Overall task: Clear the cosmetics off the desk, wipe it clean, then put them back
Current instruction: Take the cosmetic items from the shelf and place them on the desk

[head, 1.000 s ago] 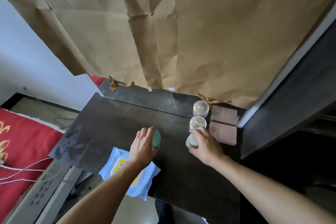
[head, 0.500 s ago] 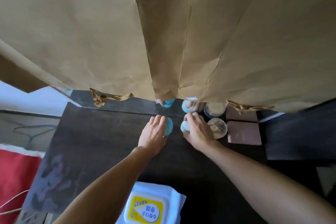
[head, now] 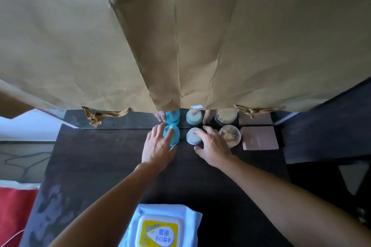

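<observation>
As our left hand is clamping the blue jar, our right hand the pale jar, we are seating both flat.

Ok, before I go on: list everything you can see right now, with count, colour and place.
blue container: one, bright blue, back of desk
pale jar: one, pale with beige top, right of the blue container
clear jar: one, transparent, right of the pale jar
pink box: one, dusty pink, flat, right end of the row
wipes pack: one, white with yellow label, desk's near edge
desk: one, dark brown
mirror strip: one, along desk's back, reflects the row
brown paper: one creased sheet, hangs over the mirror
red cloth: one, lower left, off the desk
left hand: grips the blue container
right hand: holds the pale jar
</observation>
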A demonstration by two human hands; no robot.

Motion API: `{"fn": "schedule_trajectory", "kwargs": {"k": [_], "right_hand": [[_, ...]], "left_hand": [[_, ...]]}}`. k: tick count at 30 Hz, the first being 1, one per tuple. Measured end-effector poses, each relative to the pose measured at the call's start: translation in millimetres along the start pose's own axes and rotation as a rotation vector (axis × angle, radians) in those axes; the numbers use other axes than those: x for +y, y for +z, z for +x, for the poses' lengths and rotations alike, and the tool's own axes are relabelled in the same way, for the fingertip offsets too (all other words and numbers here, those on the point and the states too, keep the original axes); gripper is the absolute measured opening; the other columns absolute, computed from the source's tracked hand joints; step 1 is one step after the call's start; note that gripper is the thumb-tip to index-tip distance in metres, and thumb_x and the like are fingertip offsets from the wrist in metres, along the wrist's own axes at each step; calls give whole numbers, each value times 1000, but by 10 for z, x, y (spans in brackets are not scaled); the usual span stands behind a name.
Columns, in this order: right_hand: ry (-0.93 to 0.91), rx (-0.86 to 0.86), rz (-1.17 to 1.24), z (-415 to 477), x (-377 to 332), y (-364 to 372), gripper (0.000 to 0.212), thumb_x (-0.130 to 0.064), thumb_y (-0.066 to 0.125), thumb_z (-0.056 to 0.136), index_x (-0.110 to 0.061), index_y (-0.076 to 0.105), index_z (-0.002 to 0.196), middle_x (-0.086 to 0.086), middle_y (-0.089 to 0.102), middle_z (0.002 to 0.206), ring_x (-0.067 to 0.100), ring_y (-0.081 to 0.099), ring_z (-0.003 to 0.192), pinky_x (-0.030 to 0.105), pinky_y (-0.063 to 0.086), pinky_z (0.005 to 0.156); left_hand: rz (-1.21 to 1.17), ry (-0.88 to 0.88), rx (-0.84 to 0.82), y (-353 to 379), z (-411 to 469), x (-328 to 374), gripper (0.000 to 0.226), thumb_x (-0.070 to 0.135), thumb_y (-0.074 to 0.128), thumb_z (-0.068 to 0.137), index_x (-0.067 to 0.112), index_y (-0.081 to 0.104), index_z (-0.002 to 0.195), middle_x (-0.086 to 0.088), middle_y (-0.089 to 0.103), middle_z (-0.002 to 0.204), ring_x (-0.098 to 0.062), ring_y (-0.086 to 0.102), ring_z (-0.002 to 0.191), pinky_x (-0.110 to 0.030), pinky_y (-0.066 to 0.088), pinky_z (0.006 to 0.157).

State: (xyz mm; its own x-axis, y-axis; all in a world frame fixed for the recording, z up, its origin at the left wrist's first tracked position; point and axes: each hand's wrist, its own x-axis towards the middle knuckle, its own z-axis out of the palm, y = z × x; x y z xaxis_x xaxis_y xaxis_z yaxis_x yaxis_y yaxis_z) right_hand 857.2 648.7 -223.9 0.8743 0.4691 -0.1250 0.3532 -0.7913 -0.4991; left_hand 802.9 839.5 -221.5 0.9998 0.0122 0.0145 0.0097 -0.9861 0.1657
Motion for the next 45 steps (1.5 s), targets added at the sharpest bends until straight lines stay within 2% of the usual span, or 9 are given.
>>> {"fn": "schedule_trajectory", "kwargs": {"k": [3,7,14,20,26,31,37,41,45], "right_hand": [[-34,91,38,-211,119,-226,41,-22,66,78,-20,59,118,4,55,124,24,52,113,37,45,88],[-57,188,62,-665,399,-581,32,-19,65,77,-18,61,109,-2,60,109,21,56,103,40,53,72],[-70,310,15,-1808,1043,-1332,22,-22,63,80,-23,64,102,-9,62,98,13,60,90,28,50,71],[9,401,-52,-2897,1795,-2162,20,-25,62,84,-22,64,104,-8,61,96,13,62,87,32,52,69],[100,568,-47,-3376,2252,-2968,20,-19,67,82,-18,66,101,-8,62,89,16,64,78,33,53,65],[55,697,-102,-3304,2332,-3460,22,-14,69,80,-14,68,102,-1,66,93,18,64,80,19,42,66],[-38,703,-184,-2736,2363,-3923,33,-11,63,83,-8,61,116,5,62,113,23,56,106,28,45,84],[-8,572,-266,-2227,2398,-4082,45,-22,56,89,-15,47,133,2,45,140,20,37,133,38,44,98],[7,468,-322,-1839,2486,-4044,47,-26,52,92,-16,42,137,6,37,147,25,31,137,44,41,99]], "left_hand": [[0,-14,91,-77,-128,189,36,30,64,72,9,59,101,-15,59,108,-34,56,93,-42,51,78],[-97,42,104,-230,-300,740,17,28,53,78,12,58,78,-4,59,74,-28,59,65,-31,46,53],[-140,195,177,-481,-637,2146,11,24,61,73,17,54,68,2,59,59,-23,57,48,-24,33,40],[-235,356,233,-597,-860,3456,14,29,49,76,18,56,75,3,62,63,-21,60,52,-26,43,40],[-380,439,306,-1015,-715,4435,11,26,58,85,17,61,91,3,65,80,-15,63,68,-28,51,53],[-346,411,473,-1473,-223,4888,22,25,60,85,11,63,103,-4,59,103,-20,55,95,-31,50,76],[-128,159,218,-1652,447,4964,58,42,44,95,10,32,142,-16,21,153,-31,18,142,-42,24,114],[13,139,82,-1534,572,4972,69,53,26,97,11,12,150,-18,6,157,-32,-1,146,-49,4,117],[25,174,105,-1438,502,4930,74,60,21,95,13,10,151,-16,3,158,-29,-6,146,-48,8,116]]}}
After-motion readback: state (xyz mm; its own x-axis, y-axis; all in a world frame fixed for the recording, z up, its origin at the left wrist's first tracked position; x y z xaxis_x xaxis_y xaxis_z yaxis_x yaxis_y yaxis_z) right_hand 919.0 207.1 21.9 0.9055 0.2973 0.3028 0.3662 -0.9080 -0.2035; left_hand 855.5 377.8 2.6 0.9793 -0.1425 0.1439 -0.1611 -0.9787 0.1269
